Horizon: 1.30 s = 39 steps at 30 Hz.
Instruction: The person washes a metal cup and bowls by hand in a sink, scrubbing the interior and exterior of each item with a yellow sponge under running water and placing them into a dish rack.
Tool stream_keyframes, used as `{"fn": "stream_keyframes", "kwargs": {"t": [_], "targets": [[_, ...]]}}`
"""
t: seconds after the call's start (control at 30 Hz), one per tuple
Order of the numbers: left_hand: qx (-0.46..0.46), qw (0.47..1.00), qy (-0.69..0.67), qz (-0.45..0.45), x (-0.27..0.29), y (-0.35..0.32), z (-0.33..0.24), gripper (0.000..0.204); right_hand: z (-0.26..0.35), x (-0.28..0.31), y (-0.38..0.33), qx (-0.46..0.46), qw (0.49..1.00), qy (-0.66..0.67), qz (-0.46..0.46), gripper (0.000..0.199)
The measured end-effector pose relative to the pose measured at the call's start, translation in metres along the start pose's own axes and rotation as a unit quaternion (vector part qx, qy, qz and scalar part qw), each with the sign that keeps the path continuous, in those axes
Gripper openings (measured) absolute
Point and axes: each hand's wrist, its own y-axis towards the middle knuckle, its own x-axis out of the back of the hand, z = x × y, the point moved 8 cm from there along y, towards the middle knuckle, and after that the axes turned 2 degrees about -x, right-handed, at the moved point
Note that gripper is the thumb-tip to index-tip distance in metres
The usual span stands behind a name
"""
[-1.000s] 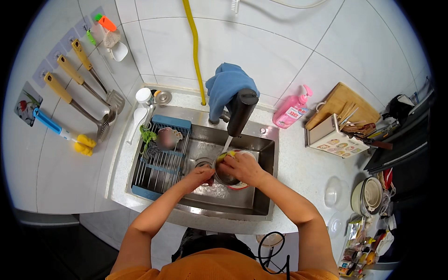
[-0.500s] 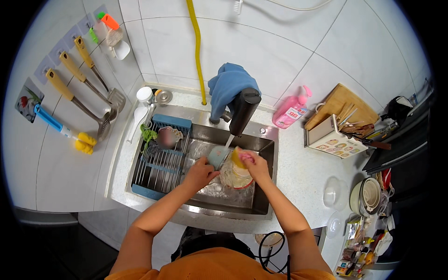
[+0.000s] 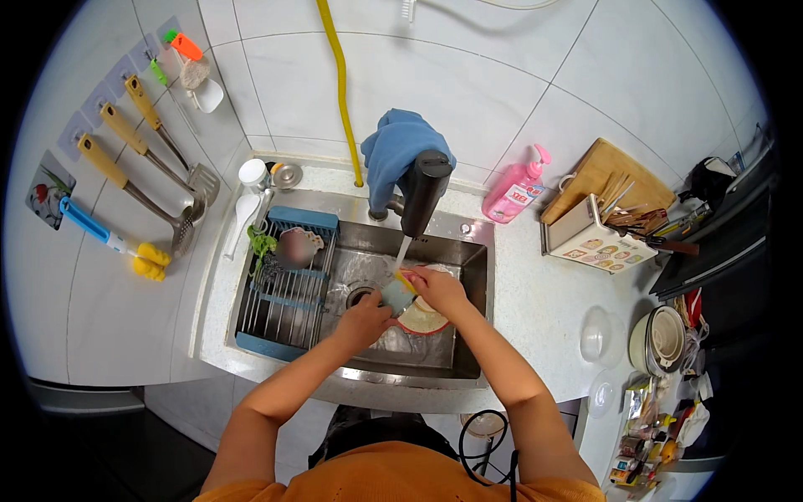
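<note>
My left hand (image 3: 365,323) is closed on the edge of a small pale blue-green bowl (image 3: 395,299) held over the sink. Against that bowl, my right hand (image 3: 443,292) presses a yellow sponge (image 3: 406,282), mostly covered by the fingers. Water runs onto both from the black faucet (image 3: 424,194), which has a blue cloth (image 3: 400,146) draped over it. Beneath my right hand, a whitish dish with a red rim (image 3: 424,323) lies in the steel sink (image 3: 360,358), partly hidden. The drain (image 3: 360,295) shows beside my left hand.
A blue-ended drying rack (image 3: 288,314) spans the sink's left side, carrying green leaves (image 3: 263,241) and a patterned dish (image 3: 299,248). A pink pump bottle (image 3: 517,191) stands behind right, near a chopstick holder (image 3: 592,237) and cutting board (image 3: 615,180). Spatulas (image 3: 150,163) hang on the left wall.
My right hand and sponge have moved left onto the blue-green bowl, which sits slightly lower. The red-rimmed dish now shows less suds, and the drain has come into sight.
</note>
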Motion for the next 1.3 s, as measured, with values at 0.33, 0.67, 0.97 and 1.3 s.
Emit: {"fn": "stream_keyframes", "kwargs": {"t": [0.33, 0.67, 0.97, 1.3], "targets": [[-0.01, 1.0, -0.002, 0.023, -0.008, 0.0, 0.018, 0.024, 0.039, 0.016, -0.02, 0.124, 0.99, -0.02, -0.066, 0.03], [0.093, 0.989, -0.118, 0.002, -0.018, -0.007, 0.034, 0.027, -0.009, 0.027, -0.006, 0.005, 0.993, -0.065, -0.102, 0.027], [0.506, 0.336, -0.794, -0.019, -0.118, -0.036, 0.075, 0.049, -0.074, 0.014, -0.007, -0.074, 0.959, 0.176, -0.211, 0.031], [0.55, 0.221, -0.805, -0.034, -0.128, -0.023, 0.044, 0.056, -0.024, -0.008, 0.001, -0.093, 0.973, 0.148, -0.154, 0.032]]}}
